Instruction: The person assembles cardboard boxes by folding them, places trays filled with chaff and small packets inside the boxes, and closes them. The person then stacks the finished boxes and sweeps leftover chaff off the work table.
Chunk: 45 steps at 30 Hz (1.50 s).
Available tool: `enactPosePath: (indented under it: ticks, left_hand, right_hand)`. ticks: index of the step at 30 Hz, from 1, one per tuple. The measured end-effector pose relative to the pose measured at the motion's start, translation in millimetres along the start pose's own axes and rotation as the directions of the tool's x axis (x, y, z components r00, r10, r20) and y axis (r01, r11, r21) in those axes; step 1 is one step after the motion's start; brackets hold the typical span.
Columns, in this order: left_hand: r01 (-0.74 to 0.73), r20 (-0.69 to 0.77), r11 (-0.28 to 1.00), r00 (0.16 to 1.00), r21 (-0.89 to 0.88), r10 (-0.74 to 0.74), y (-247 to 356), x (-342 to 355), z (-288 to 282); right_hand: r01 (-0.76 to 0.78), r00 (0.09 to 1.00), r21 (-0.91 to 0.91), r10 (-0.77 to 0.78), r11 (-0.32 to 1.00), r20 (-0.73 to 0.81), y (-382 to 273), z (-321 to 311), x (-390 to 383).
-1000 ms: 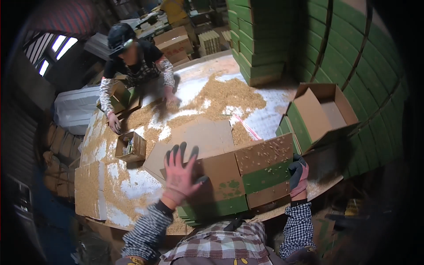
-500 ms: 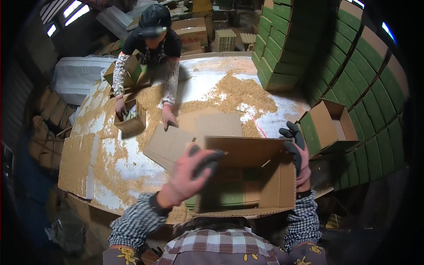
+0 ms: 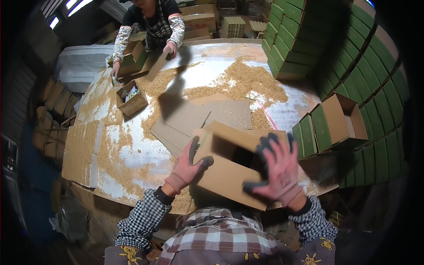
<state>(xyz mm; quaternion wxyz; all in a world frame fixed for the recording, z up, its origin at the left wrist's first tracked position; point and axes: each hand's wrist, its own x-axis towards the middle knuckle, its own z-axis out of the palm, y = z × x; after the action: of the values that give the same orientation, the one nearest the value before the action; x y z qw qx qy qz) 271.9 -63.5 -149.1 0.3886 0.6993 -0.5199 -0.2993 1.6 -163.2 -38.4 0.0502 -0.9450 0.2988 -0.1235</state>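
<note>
A brown cardboard box (image 3: pixel 225 181) lies tilted in front of me, its flaps folded partway with a dark gap between them. My left hand (image 3: pixel 187 170), in a pink glove with dark fingertips, grips its left end, thumb over the edge. At the right end my right hand (image 3: pixel 280 170) spans the box, with thumb and fingers spread against the cardboard and slightly blurred. Flat cardboard sheets (image 3: pixel 225 112) lie on the table just beyond. The inside of the box is mostly hidden.
Across the table a co-worker (image 3: pixel 152 22) holds a cardboard piece (image 3: pixel 158 66) beside a small box with packets (image 3: pixel 132 99). Sawdust-like shavings (image 3: pixel 251 84) cover parts of the table. Green boxes (image 3: pixel 291 39) are stacked at right, near an open-topped box (image 3: pixel 338 121).
The box has turned from open side facing me to flaps folded over. My right hand came round onto its near side. The co-worker lifted a cardboard piece and drew back.
</note>
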Motion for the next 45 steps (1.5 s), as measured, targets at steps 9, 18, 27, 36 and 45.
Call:
enactPosePath:
  ticks: [9,18,27,36,45]
  left_hand:
    - [-0.206,-0.187,0.806,0.975,-0.555,0.121,93,4,-12]
    - [-0.631,0.074,0.728,0.74,-0.268,0.669,104,-18,129]
    - [0.454,-0.615,0.89,0.691,-0.039,-0.38,-190,-102,-232]
    - [0.95,-0.755,0.275,0.07,-0.15,-0.652,-332,-209,-307]
    - [0.389,-0.431,0.881,0.769,-0.269,-0.471,-235,-109,-105]
  right_hand:
    - [-0.165,0.917,0.847,0.395,0.505,-0.056,4,99,-97]
    - [-0.484,0.823,0.546,0.568,0.684,0.018,5,25,-79]
    - [-0.689,0.694,-0.033,0.673,0.724,0.255,-14,52,-14]
    - [-0.642,0.732,-0.049,0.631,0.765,0.258,-46,95,7]
    - [-0.715,0.695,0.256,0.703,0.651,0.151,29,141,-34]
